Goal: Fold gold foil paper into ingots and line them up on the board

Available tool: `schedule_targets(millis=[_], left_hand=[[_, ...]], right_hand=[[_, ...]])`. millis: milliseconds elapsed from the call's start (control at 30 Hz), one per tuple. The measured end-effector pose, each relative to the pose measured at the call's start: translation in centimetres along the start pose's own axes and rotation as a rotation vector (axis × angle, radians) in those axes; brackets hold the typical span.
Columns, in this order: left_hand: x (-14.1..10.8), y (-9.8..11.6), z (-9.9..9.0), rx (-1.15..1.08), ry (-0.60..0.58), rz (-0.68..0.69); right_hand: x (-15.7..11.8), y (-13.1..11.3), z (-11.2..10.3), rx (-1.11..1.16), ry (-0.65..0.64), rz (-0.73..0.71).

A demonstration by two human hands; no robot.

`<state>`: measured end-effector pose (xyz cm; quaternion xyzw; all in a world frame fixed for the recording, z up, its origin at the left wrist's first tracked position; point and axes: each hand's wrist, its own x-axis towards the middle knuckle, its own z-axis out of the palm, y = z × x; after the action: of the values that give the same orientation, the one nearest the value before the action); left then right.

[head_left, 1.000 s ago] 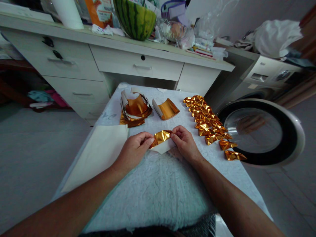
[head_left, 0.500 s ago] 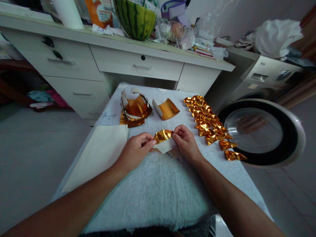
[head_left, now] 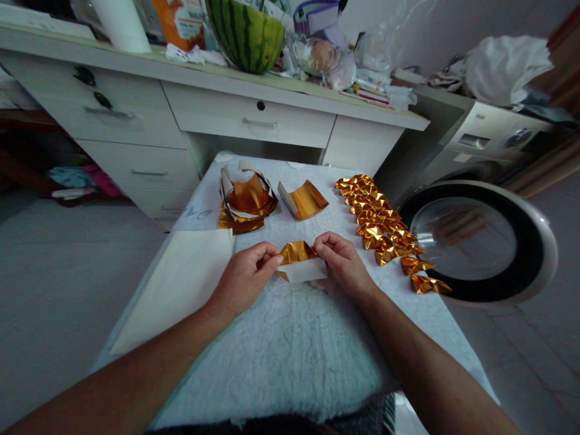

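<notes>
Between my two hands is a partly folded sheet of gold foil paper, its gold face up and a pale strip along the near side. My left hand pinches its left end between thumb and fingers. At the right end, my right hand grips the other corner in the same way. Beyond it lie a curled gold foil sheet and a rolled stack of gold foil paper. Folded gold foil pieces stand in rows to the right of my right hand.
A cloth-covered table carries everything. On its left lies a pale paper sheet. The open round door of a washing machine juts out beside the right edge. Behind, a white cabinet holds a cut watermelon and bags.
The pale near part of the foil paper has gone from a pointed flap to a straighter, wider strip. Both hands keep their hold at its ends.
</notes>
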<state>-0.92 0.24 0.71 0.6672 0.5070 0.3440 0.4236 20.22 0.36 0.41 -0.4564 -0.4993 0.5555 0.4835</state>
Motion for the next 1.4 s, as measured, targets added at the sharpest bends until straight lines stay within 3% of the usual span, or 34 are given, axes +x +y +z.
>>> schedule_targets(millis=[167,467,767,967,1133,1400], left_hand=[[-0.04,0.14,-0.09,-0.021,0.021,0.037],[-0.36,0.42,-0.12,-0.252,-0.056,0.026],[-0.02,0.4,-0.19,-0.123,-0.011,-0.035],[-0.14,0.48,-0.19,-0.182,-0.053,-0.01],[-0.1,0.52,-0.15,-0.216,-0.01,-0.007],[0.1,0.06,-0.15,-0.097,0.031,-0.027]], right_hand=[[-0.08,0.16,-0.05,0.021,-0.076,0.091],[0.37,0.39,-0.22,0.075,0.03,0.063],[0.17,0.62,0.14,0.077,-0.057,0.094],[0.31,0.69,-0.23,0.035,-0.045,0.054],[0.27,0.67,-0.11,0.02,-0.044,0.05],[0.18,0.44,0.12,-0.002,-0.064,0.051]])
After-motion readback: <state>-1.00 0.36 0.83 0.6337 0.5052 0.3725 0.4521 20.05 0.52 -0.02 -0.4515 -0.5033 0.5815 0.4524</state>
